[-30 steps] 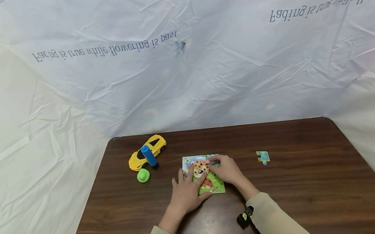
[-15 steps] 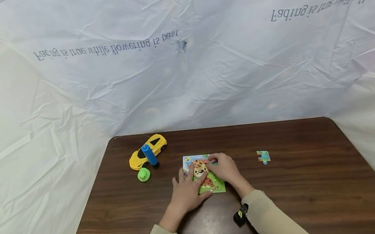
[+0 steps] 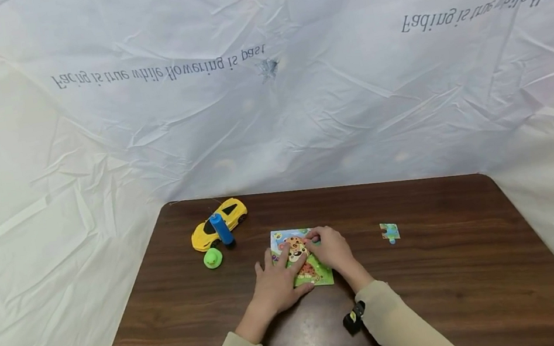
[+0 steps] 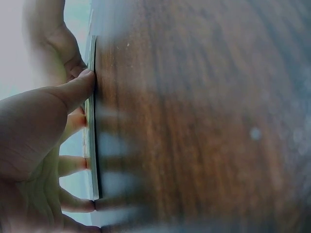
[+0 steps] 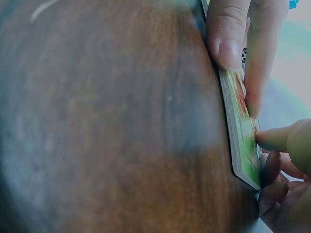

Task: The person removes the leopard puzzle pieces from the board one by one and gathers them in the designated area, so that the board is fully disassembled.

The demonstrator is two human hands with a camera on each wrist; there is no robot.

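Observation:
A small jigsaw puzzle (image 3: 308,275) with a spotted cartoon animal on green and blue lies flat on the table. My left hand (image 3: 275,285) rests on its left half with fingers spread, the thumb at the near edge. At the upper right part, my right hand (image 3: 331,250) has its fingers curled and its thumb and index finger pinch at a puzzle piece near the animal's ear; the hand hides most of that piece. In the right wrist view the right thumb (image 5: 274,139) touches the puzzle's face. One loose puzzle piece (image 3: 390,232) lies to the right, apart from the puzzle.
At the back left stand a yellow toy car (image 3: 218,224), a blue cylinder (image 3: 221,228) with a dark base in front of it, and a small green rubber duck (image 3: 213,258). A white printed sheet (image 3: 268,109) hangs behind the brown table (image 3: 462,277).
My right hand and wrist have shifted slightly to the left over the puzzle's upper right part. The left hand keeps its place, and the loose piece has not moved on the table.

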